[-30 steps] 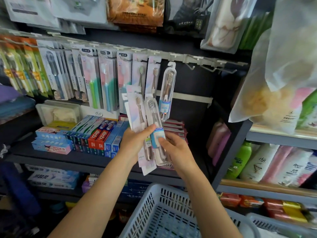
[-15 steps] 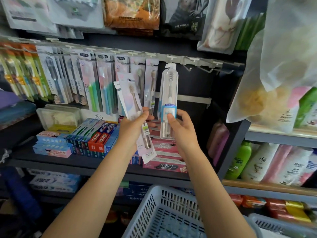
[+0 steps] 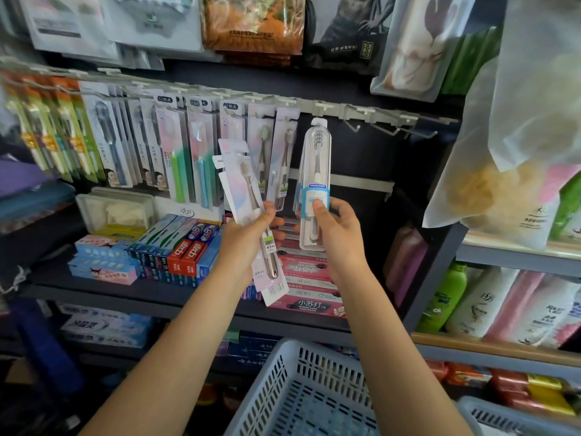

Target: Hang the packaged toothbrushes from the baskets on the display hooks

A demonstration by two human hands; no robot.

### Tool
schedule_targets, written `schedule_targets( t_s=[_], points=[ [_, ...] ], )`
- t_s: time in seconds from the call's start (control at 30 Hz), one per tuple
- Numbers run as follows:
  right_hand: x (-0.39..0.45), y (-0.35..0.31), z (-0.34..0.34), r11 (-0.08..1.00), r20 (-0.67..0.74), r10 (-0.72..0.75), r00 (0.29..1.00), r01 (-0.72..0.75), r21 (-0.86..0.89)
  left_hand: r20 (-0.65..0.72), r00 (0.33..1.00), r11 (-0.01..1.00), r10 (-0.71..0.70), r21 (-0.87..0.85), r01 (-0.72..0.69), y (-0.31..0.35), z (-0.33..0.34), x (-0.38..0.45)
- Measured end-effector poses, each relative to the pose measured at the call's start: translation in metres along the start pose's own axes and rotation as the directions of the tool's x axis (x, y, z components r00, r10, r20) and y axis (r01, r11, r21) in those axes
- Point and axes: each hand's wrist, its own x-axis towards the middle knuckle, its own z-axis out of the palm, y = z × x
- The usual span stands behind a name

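Since a moment ago, both hands have risen from above the basket toward the hook rail. Right hand point(image 3: 334, 225), arm stretched up, pinches the blue paper band of a clear, rounded plastic toothbrush pack point(image 3: 315, 184) whose white tab touches a display hook point(image 3: 320, 112). Left hand point(image 3: 248, 237) clasps a fanned bunch of flat, glossy pastel toothbrush cards point(image 3: 243, 196), tilted left. Below, a white slotted plastic basket point(image 3: 301, 391) sits between the forearms. Boxed toothpaste point(image 3: 188, 247) lines the dark shelf.
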Motion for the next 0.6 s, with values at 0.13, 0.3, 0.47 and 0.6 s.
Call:
schedule_targets(
  t_s=[0.13,0.3,0.47,0.6],
  points=[
    [0.01,0.001,0.003,0.997,-0.026,0.047,0.999,-0.048,-0.058,-0.004,1.0,0.999,-0.023,0.034,0.023,-0.004,0.002,0.001],
    [0.004,0.039,0.002,0.972,-0.016,0.22,0.975,-0.22,-0.083,-0.044,0.994,0.993,-0.096,0.06,0.098,-0.012,-0.001,0.001],
    [0.007,0.051,0.007,0.954,0.009,0.298,0.954,-0.298,-0.042,-0.007,0.986,0.985,-0.167,0.042,0.167,-0.018,-0.007,0.004],
    [0.017,0.051,0.012,0.935,0.015,0.353,0.936,-0.353,0.016,0.018,0.991,0.99,-0.133,0.051,0.132,-0.02,-0.011,0.003]
  ],
)
